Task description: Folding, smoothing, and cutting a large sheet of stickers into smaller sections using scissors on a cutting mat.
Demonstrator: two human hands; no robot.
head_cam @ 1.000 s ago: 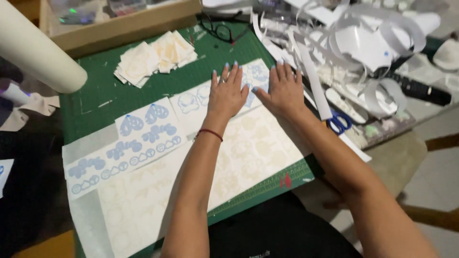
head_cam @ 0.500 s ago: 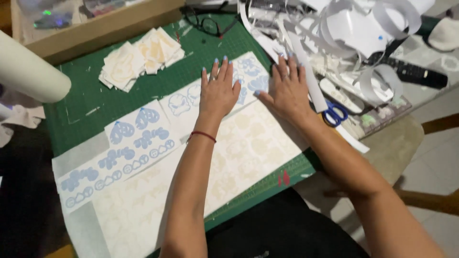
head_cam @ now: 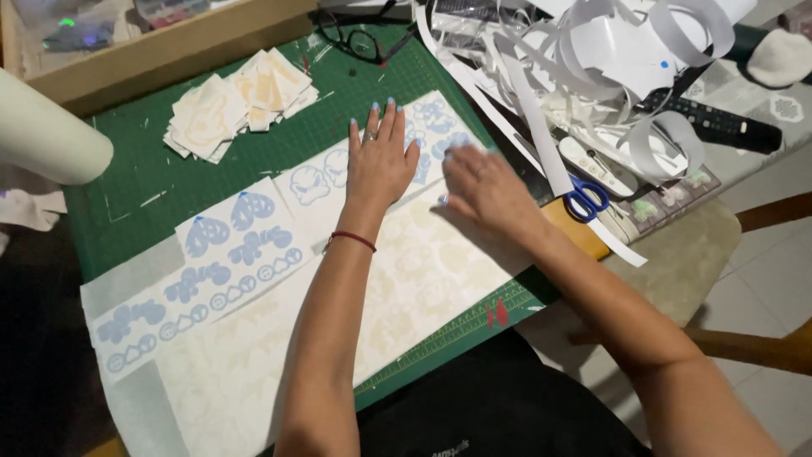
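The sticker sheet (head_cam: 254, 254), printed with pale blue shapes, lies flat on the green cutting mat (head_cam: 144, 161). Its long axis runs diagonally, from the near-left corner of the mat up toward the far right. A second sheet with cream-coloured shapes (head_cam: 423, 279) lies parallel, just beside it on the near side.

The left hand (head_cam: 381, 161) rests palm-down on the far end of the blue sheet, fingers spread and flat, clamped on nothing. The right hand (head_cam: 482, 190) is blurred; it lies on the cream sheet, and its fingers cannot be told apart.

Compared with half a second ago, the right hand has moved down and inward from beside the left hand onto the cream sheet; the left hand stays in place.

The scissors (head_cam: 588, 196) lie near the mat's right edge, among white paper strips (head_cam: 643, 51). A pile of cut squares (head_cam: 233, 101) occupies the far side of the mat, with bare mat between it and the sheets.
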